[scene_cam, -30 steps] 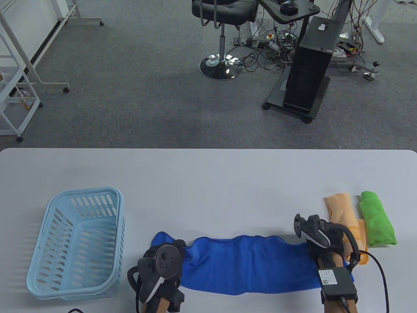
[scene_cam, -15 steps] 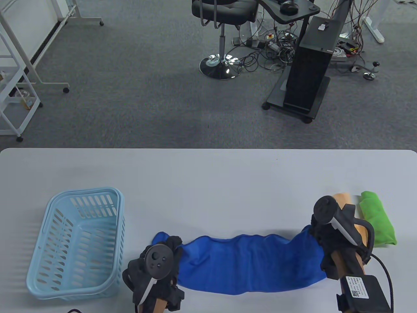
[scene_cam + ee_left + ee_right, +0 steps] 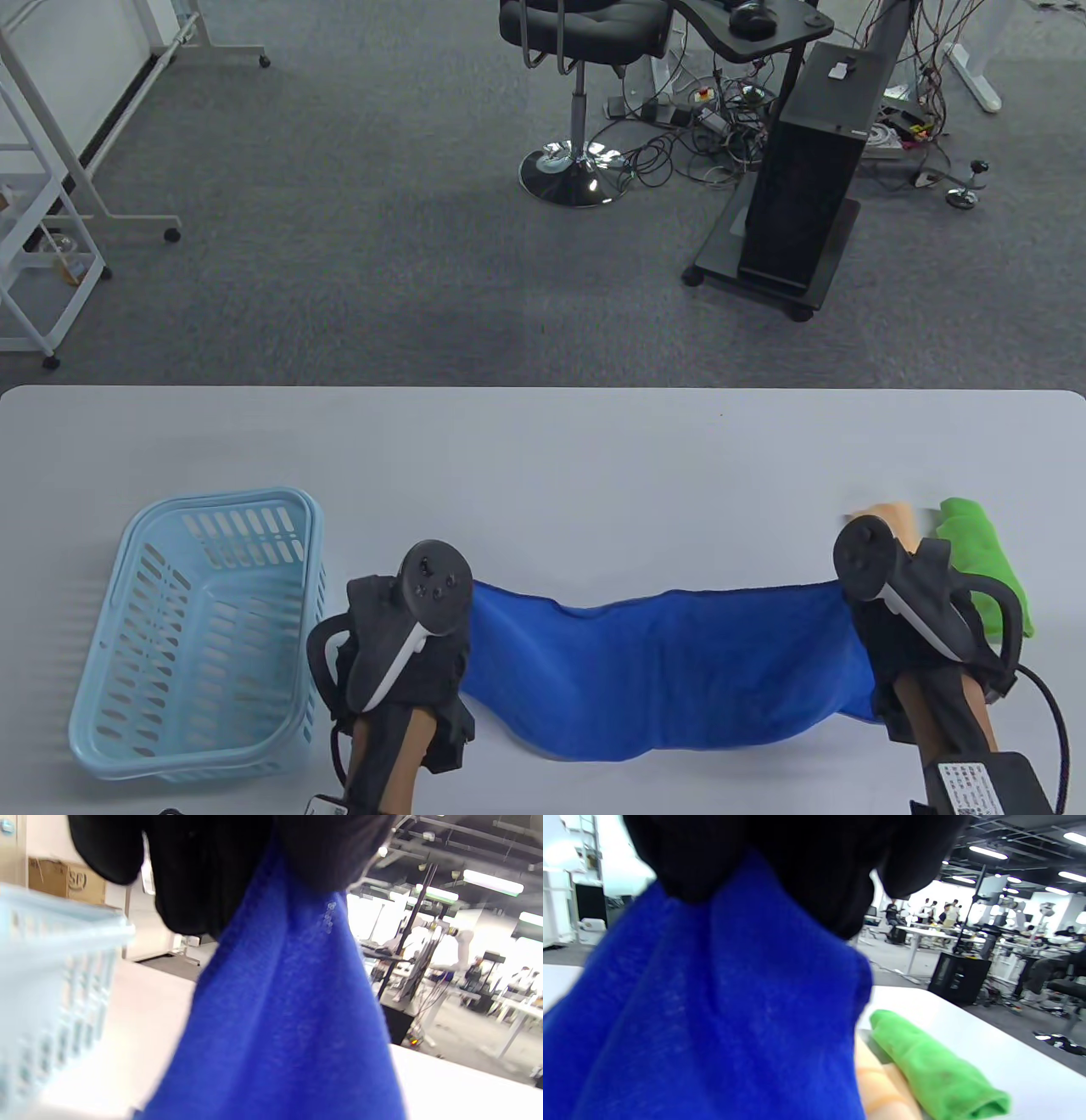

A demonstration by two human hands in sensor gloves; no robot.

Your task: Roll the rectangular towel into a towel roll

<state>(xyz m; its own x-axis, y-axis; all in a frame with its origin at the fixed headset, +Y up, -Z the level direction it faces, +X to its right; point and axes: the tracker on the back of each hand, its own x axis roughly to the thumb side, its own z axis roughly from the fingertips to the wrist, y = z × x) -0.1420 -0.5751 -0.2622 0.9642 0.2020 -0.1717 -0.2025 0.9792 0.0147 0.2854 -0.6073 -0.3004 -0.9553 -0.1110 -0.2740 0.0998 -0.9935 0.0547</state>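
The tabletop (image 3: pixel 543 458) carries everything here. On our left stands the basket (image 3: pixel 197 632), its rim just beside our left hand (image 3: pixel 399 654). The blue towel (image 3: pixel 670 662) now hangs stretched between our two hands near the front edge. A second ago it lay rumpled on the tabletop; half a second ago we were gathering its ends. Since then we have lifted both ends, and the top edge is pulled nearly straight while the lower edge sags. Each grip is closed on a short end: the wrist views show the gloved fingers (image 3: pixel 203 878) bunched over cloth. Our right hand (image 3: pixel 920 628) now covers most of the orange towel (image 3: pixel 891 514), beside the green roll (image 3: pixel 984 552). We judge rolling has not begun; the towel needs laying flat first.
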